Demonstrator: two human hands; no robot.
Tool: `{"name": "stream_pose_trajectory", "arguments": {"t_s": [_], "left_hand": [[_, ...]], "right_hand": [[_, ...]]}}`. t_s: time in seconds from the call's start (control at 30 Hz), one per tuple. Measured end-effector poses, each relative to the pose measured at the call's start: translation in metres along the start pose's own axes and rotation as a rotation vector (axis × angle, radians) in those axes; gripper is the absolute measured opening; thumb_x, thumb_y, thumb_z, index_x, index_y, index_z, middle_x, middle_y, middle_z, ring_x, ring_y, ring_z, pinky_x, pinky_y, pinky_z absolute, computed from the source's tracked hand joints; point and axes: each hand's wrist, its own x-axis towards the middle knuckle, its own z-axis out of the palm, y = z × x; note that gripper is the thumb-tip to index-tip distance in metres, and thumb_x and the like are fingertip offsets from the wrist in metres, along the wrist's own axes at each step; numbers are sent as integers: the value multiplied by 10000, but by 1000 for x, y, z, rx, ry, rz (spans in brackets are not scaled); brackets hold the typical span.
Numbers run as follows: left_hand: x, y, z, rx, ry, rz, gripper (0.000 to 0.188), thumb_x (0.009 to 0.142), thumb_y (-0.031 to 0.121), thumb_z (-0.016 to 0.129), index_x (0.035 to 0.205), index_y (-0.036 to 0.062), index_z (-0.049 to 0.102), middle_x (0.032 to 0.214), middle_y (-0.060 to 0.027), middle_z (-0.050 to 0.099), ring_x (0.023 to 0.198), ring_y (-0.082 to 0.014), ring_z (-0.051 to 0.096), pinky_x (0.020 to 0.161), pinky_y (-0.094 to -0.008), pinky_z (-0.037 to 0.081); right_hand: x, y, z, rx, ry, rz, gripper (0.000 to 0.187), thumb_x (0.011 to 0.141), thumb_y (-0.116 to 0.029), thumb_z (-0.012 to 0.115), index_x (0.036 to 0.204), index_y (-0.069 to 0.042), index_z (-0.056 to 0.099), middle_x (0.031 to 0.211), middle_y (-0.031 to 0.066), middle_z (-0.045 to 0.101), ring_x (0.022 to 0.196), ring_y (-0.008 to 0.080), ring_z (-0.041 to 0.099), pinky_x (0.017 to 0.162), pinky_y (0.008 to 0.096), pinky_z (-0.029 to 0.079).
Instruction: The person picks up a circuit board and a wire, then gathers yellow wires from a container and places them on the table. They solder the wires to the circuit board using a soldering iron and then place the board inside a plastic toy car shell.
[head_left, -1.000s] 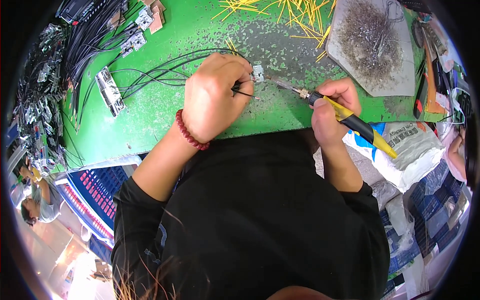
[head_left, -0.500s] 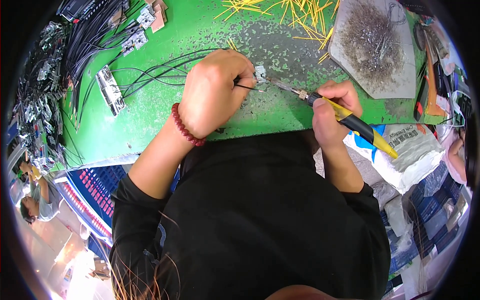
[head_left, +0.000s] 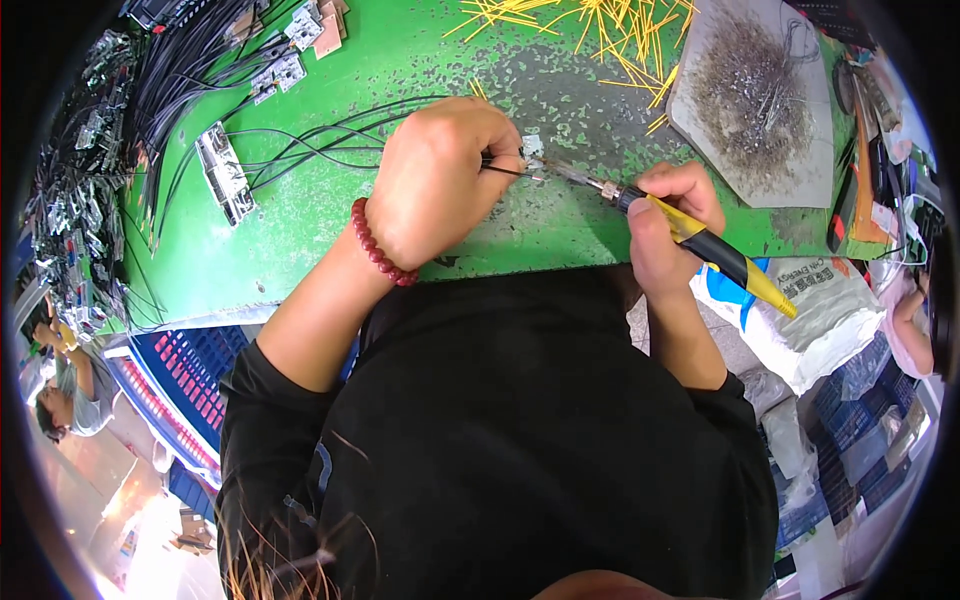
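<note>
My left hand (head_left: 437, 178), with a red bead bracelet at the wrist, pinches a thin black cable (head_left: 510, 171) whose stripped end sticks out to the right. Just past its fingertips a small pale circuit board (head_left: 532, 146) lies on the green tabletop. My right hand (head_left: 676, 215) grips a yellow and black soldering iron (head_left: 722, 257) like a pen. The iron's tip reaches left to the edge of the board, close to the cable end. Whether tip and cable touch is too small to tell. Black cables run left from under my left hand to a silver metal part (head_left: 225, 173).
Bundled black cables with small boards (head_left: 277, 78) fill the far left. Yellow sticks (head_left: 625, 40) lie scattered at the back. A grey slab (head_left: 755, 110) covered in dark residue sits at the right. A blue basket (head_left: 185, 370) stands below the table, with a person (head_left: 80, 390) beyond.
My left hand, the cable and the board appear slightly farther right, as the whole tabletop view has shifted a little. The soldering iron stays nearly in place, still at the board.
</note>
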Motion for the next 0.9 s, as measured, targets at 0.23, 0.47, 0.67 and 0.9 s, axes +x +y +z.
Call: {"name": "stream_pose_trajectory", "arguments": {"t_s": [0.23,0.47,0.67,0.9], "left_hand": [[0,0,1,1,10,-13,66,664,-1,666,671,15,602,722,-102,639,714,-307,624,658,-377,510],[0,1,1,-2,23,-17,62,666,7,666,670,19,606,722,-102,638,711,-308,623,646,-381,510],[0,2,0,5,4,-30,54,670,17,665,674,26,612,738,-99,641,719,-305,624,645,-384,510],[-2,1,-2,44,-35,-50,94,675,-49,695,706,-14,614,781,-109,668,729,-258,645,676,-333,516]], "right_hand": [[1,0,0,12,-14,-10,143,777,-34,634,864,-11,523,793,51,530,698,92,441,626,227,328],[0,10,-7,72,39,-103,167,787,-37,668,875,-25,526,785,32,531,671,70,446,584,231,346],[-2,3,-2,54,82,-7,326,839,-200,718,1034,-19,531,866,62,593,711,58,492,657,206,414],[11,-31,19,-269,-309,212,352,914,-63,604,1252,-6,525,887,136,680,700,142,651,609,242,513]]}}
